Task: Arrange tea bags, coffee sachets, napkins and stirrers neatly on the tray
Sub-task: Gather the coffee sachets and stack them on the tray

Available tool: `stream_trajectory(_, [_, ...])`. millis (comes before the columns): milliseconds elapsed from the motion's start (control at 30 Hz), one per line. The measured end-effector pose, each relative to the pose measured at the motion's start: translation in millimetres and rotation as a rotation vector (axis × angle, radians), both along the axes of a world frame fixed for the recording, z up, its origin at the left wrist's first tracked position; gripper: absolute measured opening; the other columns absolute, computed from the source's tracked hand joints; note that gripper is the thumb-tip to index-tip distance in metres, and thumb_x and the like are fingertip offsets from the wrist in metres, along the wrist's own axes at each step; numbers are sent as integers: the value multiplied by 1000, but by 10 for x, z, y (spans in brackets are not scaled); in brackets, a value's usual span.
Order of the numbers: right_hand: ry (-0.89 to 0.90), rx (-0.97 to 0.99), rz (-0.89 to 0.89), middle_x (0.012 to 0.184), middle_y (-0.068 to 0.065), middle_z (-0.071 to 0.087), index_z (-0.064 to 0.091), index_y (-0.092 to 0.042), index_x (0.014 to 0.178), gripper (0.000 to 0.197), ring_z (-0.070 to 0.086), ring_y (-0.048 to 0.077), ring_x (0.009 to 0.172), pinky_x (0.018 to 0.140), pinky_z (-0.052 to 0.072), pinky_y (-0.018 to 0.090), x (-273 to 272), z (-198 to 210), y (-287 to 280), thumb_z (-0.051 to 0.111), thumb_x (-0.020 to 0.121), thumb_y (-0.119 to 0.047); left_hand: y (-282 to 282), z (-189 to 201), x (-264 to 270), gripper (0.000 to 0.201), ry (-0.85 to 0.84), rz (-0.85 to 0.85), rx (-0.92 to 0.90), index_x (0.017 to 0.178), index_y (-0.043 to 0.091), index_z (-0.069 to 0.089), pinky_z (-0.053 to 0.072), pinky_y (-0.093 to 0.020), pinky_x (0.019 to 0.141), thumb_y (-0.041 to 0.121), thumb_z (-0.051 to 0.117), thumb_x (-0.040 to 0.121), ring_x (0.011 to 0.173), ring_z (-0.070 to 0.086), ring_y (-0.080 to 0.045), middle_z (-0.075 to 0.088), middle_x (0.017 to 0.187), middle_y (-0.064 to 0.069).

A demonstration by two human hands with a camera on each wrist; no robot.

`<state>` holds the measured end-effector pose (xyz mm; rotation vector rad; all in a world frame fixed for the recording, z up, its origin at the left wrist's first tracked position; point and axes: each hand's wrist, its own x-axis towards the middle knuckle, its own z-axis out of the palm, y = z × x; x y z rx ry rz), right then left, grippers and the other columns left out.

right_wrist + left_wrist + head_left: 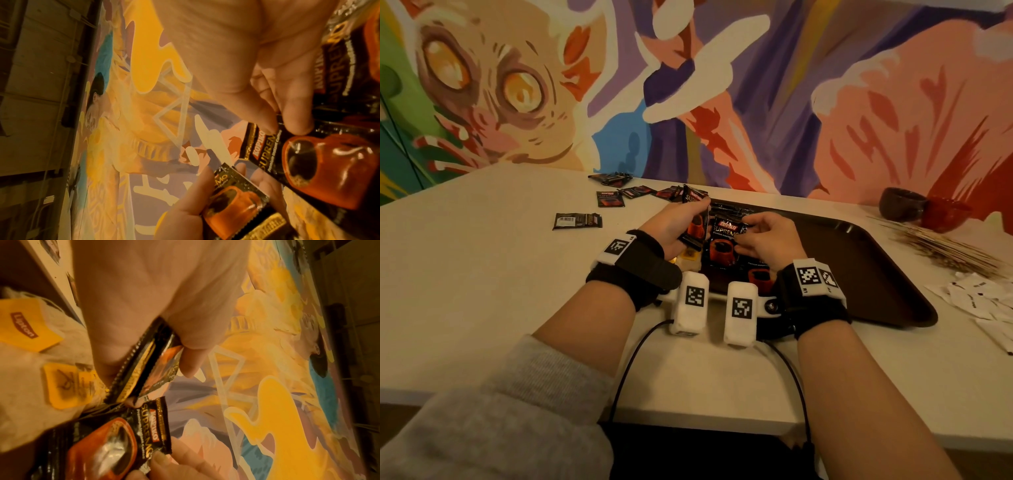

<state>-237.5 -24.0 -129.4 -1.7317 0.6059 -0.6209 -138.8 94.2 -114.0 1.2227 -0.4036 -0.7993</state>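
coffee sachets (724,245) are the step in hand: several black-and-orange packets already lie overlapping at the near left corner of the brown tray (866,260). the left hand (674,228) grips a small stack of sachets (693,219) upright, fingers curled round it, just above that corner. the right hand (768,240) pinches the far edge of the top packet lying on the tray, thumb and fingertips closed on it.

more loose sachets (609,198) remain scattered toward the far edge of the table (482,274), well apart from the tray. the stirrers (941,248) lie in a loose bundle beside the tray's right edge, and white paper packets (983,298) sit at the table's right edge, none yet on the tray.

my judgement is that the next move calls for squaring the pinched packet against its neighbours, then laying down the held stack in line without dragging the row askew; foil packets likely slide easily on each other.

the left wrist view alone shows yellow-tagged tea bags (30,331) lying beside the sachets, mostly hidden by the left hand in the head view. the right wrist view shows the pinch on the packet's top edge plainly.
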Motion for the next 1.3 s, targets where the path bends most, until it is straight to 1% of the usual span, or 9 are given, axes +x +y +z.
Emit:
stream_trajectory(133, [-22,-2,-10,99,10,58,57,-13,103,33,64,25,95,83,57,36,-4,-8,6,64,79,9,11,11,1,22,3,27,-17,112,4,57,52,-33,73,19,45,100,84,64,-21,67,94,-11])
stream_trajectory(267, [-51,28,-9,93,6,56,59,-10,103,30,63,24,94,84,56,34,-18,16,15,62,81,10,14,9,14,25,8,27,-10,119,5,55,52,-34,78,19,45,100,89,64,-22,66,100,-13])
stream_trajectory(433, [-123,80,-39,95,7,58,60,-10,101,24,65,24,93,80,57,29,-88,60,36,61,84,7,-1,-2,67,24,12,78,-41,117,5,56,51,-37,83,19,46,100,91,64,-24,66,102,-14])
stream_trajectory(567, [-206,178,14,94,8,63,61,-9,100,15,67,19,80,72,58,25,-156,148,100,59,88,0,-4,-2,78,22,-3,98,-119,113,5,59,51,-37,85,18,48,99,90,65,-24,66,105,-14])
stream_trajectory(700, [-226,209,157,88,9,67,62,-7,101,12,67,16,74,70,57,25,-213,200,175,57,91,-5,14,15,58,21,-47,22,-212,113,6,59,50,-41,93,17,51,98,103,64,-28,65,113,-17])
stream_trajectory(933, [-221,171,255,87,9,69,60,-2,109,25,67,14,67,62,56,22,-205,185,228,64,84,-2,-2,-16,-14,29,-222,-55,-211,120,1,57,48,-43,97,15,55,94,107,62,-30,64,114,-20])
stream_trajectory(1167, [-178,-13,163,83,3,66,63,-13,94,11,61,10,73,51,45,18,-163,174,238,67,84,-12,24,-9,-52,19,-311,-97,-210,106,7,63,52,-36,90,1,58,89,95,66,-21,68,100,-10])
stream_trajectory(1233, [-137,-62,160,81,3,64,63,-9,97,15,60,10,72,52,43,18,-148,162,222,68,83,-10,27,-10,-48,25,-348,-104,-179,107,8,63,49,-40,96,-4,60,85,102,63,-25,67,102,-11])
stream_trajectory(1300, [-98,-87,162,83,7,65,64,-4,98,18,59,12,73,56,46,19,-145,152,209,69,81,-7,36,2,-44,30,-375,-121,-130,110,8,62,46,-42,100,0,64,82,109,60,-28,65,109,-14])
